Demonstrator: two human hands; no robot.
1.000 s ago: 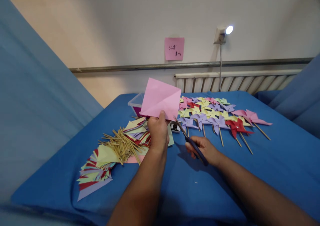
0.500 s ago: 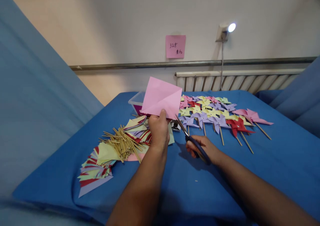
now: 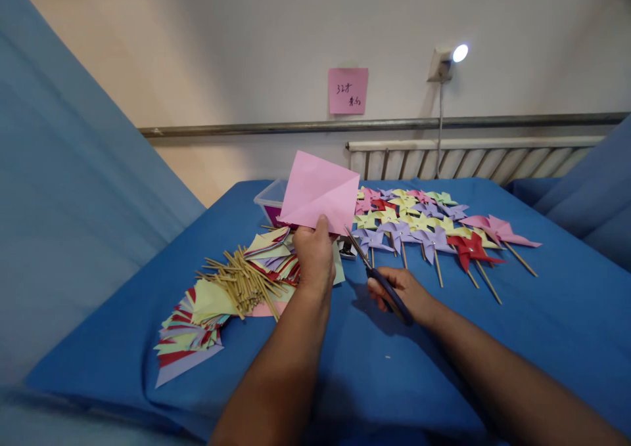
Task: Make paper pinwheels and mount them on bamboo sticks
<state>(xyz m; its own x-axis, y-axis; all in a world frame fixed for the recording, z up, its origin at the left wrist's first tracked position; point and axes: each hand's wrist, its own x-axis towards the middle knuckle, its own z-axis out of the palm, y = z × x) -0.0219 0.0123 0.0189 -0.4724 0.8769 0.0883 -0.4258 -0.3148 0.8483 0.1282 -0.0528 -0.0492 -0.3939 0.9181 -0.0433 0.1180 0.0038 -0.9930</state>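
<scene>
**Pink paper sheet up, scissors at its lower right corner**

Pink paper sheet is held clear of the tabletop, in front of the plastic box and left of the pinwheels.

Left grip: closed on the sheet's bottom edge, thumb on the near face, fingers tucked behind. Right grip: wrapped round the handles of the scissors, blades pointing up-left, tips at the sheet's corner, only slightly apart.

Doing the cut well, my take: follow the diagonal crease in from the corner, paper deep in the blades, slow strokes, stop short of centre. Steer by turning the sheet, not the wrist. Keep the left thumb off the cut line; it's near the blades. Loose paper will flex, so pinch close to the cut without crossing it.

Text: pink note on the wall, handwritten, starts "32" plus one character; second line is too small for me to read with confidence. No brand readable on the scissors.

Nearby: bamboo sticks and fanned coloured sheets, left side.
</scene>
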